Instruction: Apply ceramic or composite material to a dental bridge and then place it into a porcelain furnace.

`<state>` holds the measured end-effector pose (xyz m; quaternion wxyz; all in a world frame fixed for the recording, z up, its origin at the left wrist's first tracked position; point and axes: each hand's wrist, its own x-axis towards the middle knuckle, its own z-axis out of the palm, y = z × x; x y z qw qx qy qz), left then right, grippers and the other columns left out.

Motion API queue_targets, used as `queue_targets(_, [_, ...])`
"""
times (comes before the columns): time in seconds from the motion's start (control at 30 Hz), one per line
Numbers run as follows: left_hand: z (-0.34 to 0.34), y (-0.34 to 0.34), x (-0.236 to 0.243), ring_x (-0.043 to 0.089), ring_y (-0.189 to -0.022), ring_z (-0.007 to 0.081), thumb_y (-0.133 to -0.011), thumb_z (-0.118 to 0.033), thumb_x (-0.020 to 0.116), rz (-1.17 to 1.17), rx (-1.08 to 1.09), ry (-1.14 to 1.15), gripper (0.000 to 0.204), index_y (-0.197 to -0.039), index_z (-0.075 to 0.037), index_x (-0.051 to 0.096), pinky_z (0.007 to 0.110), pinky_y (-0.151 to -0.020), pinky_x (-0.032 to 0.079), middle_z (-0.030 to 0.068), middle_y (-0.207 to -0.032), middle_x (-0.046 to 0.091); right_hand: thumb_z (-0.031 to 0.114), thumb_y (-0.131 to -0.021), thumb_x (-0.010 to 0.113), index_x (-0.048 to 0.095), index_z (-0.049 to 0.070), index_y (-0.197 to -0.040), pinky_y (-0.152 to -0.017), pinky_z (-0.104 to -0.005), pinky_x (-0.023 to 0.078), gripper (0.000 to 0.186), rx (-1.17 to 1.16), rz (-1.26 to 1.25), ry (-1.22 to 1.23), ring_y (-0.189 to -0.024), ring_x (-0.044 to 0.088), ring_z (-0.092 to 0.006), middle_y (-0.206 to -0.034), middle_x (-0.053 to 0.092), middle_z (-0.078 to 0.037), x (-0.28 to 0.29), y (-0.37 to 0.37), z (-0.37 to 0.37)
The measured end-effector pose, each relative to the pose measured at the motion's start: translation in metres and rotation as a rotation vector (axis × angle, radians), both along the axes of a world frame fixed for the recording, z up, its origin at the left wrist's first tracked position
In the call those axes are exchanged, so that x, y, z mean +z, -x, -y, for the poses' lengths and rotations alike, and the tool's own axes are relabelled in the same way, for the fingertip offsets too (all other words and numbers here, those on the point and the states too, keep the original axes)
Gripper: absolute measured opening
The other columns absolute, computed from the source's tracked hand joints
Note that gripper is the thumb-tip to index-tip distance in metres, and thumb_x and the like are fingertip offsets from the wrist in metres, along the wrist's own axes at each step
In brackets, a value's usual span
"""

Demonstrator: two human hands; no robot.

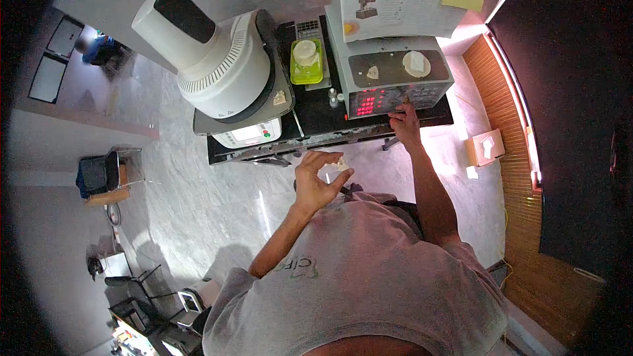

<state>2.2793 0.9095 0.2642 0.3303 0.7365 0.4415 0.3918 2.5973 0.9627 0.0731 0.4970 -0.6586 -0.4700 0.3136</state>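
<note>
My left hand pinches a small off-white piece between thumb and fingertip, in front of the bench. What the piece is, I cannot make out. My right hand reaches out with its index finger stretched to the front panel of a grey box-shaped machine; red digits glow at the panel's left. That hand holds nothing I can see. On the machine's top lie a pale round disc with a white block on it and a small off-white piece.
Left on the black bench stands a white domed machine with a screen, another pale piece on its tray. Between the machines sit a green tray with round pale containers and small bottles. A cardboard box stands right.
</note>
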Motion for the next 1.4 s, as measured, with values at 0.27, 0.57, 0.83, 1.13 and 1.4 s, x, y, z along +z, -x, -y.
queue_targets(0.27, [0.002,-0.001,0.001,0.069,-0.086,0.0241,-0.072,-0.017,0.09,-0.013,-0.035,0.005,0.036,-0.102,-0.002,0.077,0.035,-0.08,0.053,0.0121,-0.092,0.074,-0.01,-0.084,0.068,0.035,0.006,-0.148,-0.074,-0.0306,0.059,0.074,-0.026,-0.248,0.004,-0.1,0.072,-0.0237,-0.12,0.057,-0.011,-0.004,0.005,-0.005])
queue_targets(0.57, [0.008,0.0,-0.004,0.067,-0.087,0.0242,-0.073,-0.016,0.089,-0.019,-0.028,-0.017,0.033,-0.099,-0.002,0.076,0.036,-0.081,0.052,0.0112,-0.093,0.073,-0.013,-0.083,0.063,0.048,0.007,-0.131,-0.07,-0.0303,0.058,0.054,-0.042,-0.078,-0.039,-0.099,0.074,-0.023,-0.124,0.056,-0.008,-0.006,0.006,-0.003])
queue_targets(0.83, [0.01,-0.005,0.003,0.067,-0.086,0.0236,-0.071,-0.016,0.091,-0.052,0.003,0.018,0.034,-0.099,-0.003,0.077,0.036,-0.082,0.052,0.011,-0.095,0.075,-0.012,-0.082,0.063,0.042,0.007,-0.141,-0.074,-0.031,0.059,0.066,-0.07,-0.056,0.036,-0.1,0.075,-0.0237,-0.142,0.052,-0.014,0.017,0.012,0.001])
queue_targets(1.13, [0.011,-0.002,-0.003,0.066,-0.084,0.0241,-0.071,-0.014,0.09,-0.022,0.032,0.019,0.032,-0.096,-0.001,0.076,0.036,-0.079,0.052,0.0114,-0.092,0.073,-0.011,-0.081,0.067,0.008,0.008,-0.163,-0.075,-0.0347,0.061,0.103,0.022,0.052,-0.031,-0.098,0.075,-0.0286,-0.125,0.058,-0.016,-0.012,0.008,-0.004])
queue_targets(1.4, [0.008,-0.008,-0.006,0.064,-0.085,0.0196,-0.074,-0.016,0.09,-0.015,-0.032,-0.023,0.033,-0.1,-0.001,0.076,0.033,-0.078,0.05,0.0113,-0.094,0.073,-0.016,-0.084,0.059,0.029,0.011,-0.155,-0.072,-0.0315,0.061,0.081,0.002,0.05,-0.057,-0.094,0.075,-0.0248,-0.127,0.053,-0.013,-0.011,0.006,-0.004])
